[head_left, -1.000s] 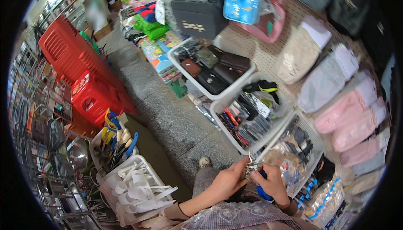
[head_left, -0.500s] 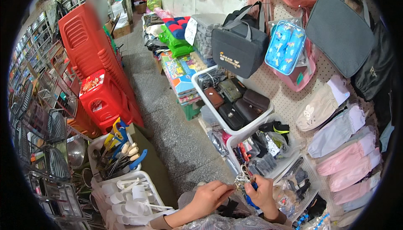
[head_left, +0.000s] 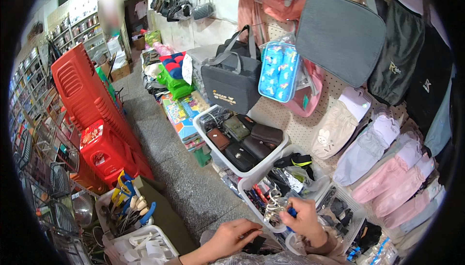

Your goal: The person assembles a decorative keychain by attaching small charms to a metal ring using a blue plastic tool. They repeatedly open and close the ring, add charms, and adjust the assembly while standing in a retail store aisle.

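Note:
My right hand is closed around a bunch of silvery metal pieces with blue parts showing between its fingers. The bunch is held over the near edge of a white bin of packaged small goods; its exact kind is too small to tell. To the left of it, a short gap away, my left hand hovers low in front of my body. Its fingers are bent, with thumb and forefinger apart, and nothing shows between them.
Beyond the bin stands a white tub of dark wallets and pouches. Bags and sleeve covers hang on the pegboard at right. Red stacked chairs and stools line the left of the aisle, with a bin of tools nearer.
My hands have drawn apart: the left no longer touches the metal bunch, while the right keeps hold of it. The whole view has swung, shifting the shelves and goods leftward.

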A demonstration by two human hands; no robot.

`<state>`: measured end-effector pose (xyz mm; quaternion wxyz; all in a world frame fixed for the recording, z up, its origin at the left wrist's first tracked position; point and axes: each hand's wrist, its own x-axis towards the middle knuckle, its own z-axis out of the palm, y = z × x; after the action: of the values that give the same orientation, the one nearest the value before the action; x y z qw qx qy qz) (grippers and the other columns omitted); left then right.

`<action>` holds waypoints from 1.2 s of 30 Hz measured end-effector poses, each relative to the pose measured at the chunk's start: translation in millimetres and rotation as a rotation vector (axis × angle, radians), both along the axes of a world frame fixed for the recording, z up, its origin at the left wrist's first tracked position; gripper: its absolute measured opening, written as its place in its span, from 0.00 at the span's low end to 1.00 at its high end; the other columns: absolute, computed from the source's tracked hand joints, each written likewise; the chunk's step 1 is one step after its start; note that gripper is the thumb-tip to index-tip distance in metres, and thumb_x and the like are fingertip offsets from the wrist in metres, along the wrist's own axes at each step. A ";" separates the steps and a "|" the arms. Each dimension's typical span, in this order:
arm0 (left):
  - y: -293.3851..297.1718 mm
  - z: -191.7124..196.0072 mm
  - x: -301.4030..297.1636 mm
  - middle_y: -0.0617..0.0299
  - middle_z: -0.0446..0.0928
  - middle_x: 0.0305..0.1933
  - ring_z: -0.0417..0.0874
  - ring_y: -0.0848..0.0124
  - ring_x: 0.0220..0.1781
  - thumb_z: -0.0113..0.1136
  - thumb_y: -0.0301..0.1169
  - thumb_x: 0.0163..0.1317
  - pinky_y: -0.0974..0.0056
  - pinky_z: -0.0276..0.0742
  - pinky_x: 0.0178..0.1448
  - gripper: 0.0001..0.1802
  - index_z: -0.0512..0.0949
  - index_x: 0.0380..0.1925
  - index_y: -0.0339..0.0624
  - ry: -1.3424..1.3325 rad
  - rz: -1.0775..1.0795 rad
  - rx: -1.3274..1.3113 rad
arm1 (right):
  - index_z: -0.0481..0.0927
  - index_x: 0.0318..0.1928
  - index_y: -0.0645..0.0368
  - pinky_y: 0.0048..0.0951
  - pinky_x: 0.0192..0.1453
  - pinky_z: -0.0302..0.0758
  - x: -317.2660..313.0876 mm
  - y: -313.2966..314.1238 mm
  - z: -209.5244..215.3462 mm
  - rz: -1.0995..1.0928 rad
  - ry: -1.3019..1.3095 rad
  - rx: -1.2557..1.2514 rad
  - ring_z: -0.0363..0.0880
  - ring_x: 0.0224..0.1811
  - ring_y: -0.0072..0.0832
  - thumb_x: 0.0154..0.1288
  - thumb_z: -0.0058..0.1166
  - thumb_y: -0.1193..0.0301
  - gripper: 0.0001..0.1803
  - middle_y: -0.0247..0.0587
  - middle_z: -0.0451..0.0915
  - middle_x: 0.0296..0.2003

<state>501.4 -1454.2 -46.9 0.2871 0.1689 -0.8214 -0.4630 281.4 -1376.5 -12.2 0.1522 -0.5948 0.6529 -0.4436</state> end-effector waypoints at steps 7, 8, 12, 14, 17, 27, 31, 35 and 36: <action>-33.7 43.4 5.7 0.63 0.78 0.31 0.83 0.68 0.30 0.67 0.31 0.56 0.65 0.81 0.31 0.11 0.80 0.38 0.41 -0.054 -0.108 -0.672 | 0.72 0.23 0.61 0.31 0.21 0.61 -57.9 -1.9 95.1 0.247 0.104 0.042 0.63 0.15 0.26 0.57 0.63 0.57 0.21 0.38 0.65 0.13; -37.0 50.4 7.9 0.64 0.77 0.31 0.82 0.69 0.30 0.66 0.31 0.56 0.66 0.81 0.31 0.11 0.80 0.38 0.41 -0.089 -0.125 -0.740 | 0.73 0.24 0.61 0.31 0.22 0.62 -61.3 -5.5 108.5 0.299 0.110 0.023 0.64 0.17 0.26 0.58 0.63 0.57 0.21 0.39 0.66 0.14; -42.3 80.1 12.6 0.67 0.75 0.31 0.80 0.73 0.29 0.65 0.33 0.55 0.69 0.79 0.27 0.14 0.80 0.40 0.41 -0.079 -0.111 -0.963 | 0.73 0.23 0.62 0.32 0.22 0.63 -63.6 -18.7 155.5 0.376 0.197 0.152 0.65 0.16 0.29 0.60 0.61 0.55 0.23 0.41 0.67 0.14; -43.3 98.6 16.6 0.69 0.74 0.30 0.78 0.77 0.28 0.65 0.31 0.55 0.71 0.75 0.24 0.14 0.79 0.41 0.41 -0.098 -0.086 -1.083 | 0.75 0.22 0.63 0.33 0.22 0.62 -58.5 -29.0 169.7 0.407 0.234 0.168 0.65 0.15 0.30 0.61 0.60 0.52 0.25 0.42 0.67 0.13; -42.3 127.0 19.0 0.70 0.75 0.33 0.76 0.80 0.27 0.67 0.32 0.54 0.74 0.71 0.21 0.16 0.80 0.42 0.42 -0.116 0.020 -1.270 | 0.77 0.22 0.64 0.33 0.21 0.62 -51.5 -38.5 189.2 0.433 0.354 0.202 0.65 0.15 0.29 0.63 0.58 0.50 0.28 0.44 0.67 0.12; -43.5 194.3 16.0 0.57 0.76 0.59 0.76 0.70 0.60 0.79 0.34 0.51 0.60 0.74 0.62 0.46 0.62 0.68 0.41 0.007 0.033 0.011 | 0.77 0.18 0.67 0.38 0.22 0.64 -12.5 -59.8 227.5 0.666 0.517 0.204 0.72 0.15 0.38 0.65 0.55 0.51 0.30 0.50 0.71 0.12; -50.0 195.0 12.8 0.61 0.76 0.58 0.77 0.72 0.57 0.74 0.31 0.58 0.63 0.75 0.61 0.34 0.69 0.62 0.36 0.006 -0.178 0.180 | 0.77 0.22 0.65 0.35 0.21 0.65 4.9 -69.8 230.2 0.773 0.599 0.218 0.70 0.14 0.33 0.64 0.56 0.54 0.25 0.44 0.70 0.12; -56.4 193.7 18.8 0.62 0.76 0.55 0.76 0.73 0.55 0.72 0.33 0.60 0.65 0.74 0.60 0.29 0.72 0.59 0.34 -0.050 -0.280 0.291 | 0.76 0.21 0.70 0.36 0.22 0.65 15.5 -77.1 227.9 0.769 0.572 0.268 0.67 0.14 0.31 0.63 0.54 0.53 0.28 0.47 0.69 0.13; -57.4 193.0 21.1 0.62 0.76 0.55 0.76 0.72 0.55 0.72 0.33 0.60 0.65 0.74 0.60 0.30 0.72 0.59 0.34 -0.051 -0.266 0.292 | 0.75 0.20 0.72 0.39 0.22 0.64 18.8 -79.1 224.4 0.771 0.514 0.239 0.65 0.14 0.33 0.64 0.52 0.50 0.32 0.51 0.68 0.12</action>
<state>522.5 -1511.6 146.1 0.1750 0.1107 -0.7676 -0.6066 300.3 -1455.6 212.2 0.2066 -0.8624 0.4474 -0.1153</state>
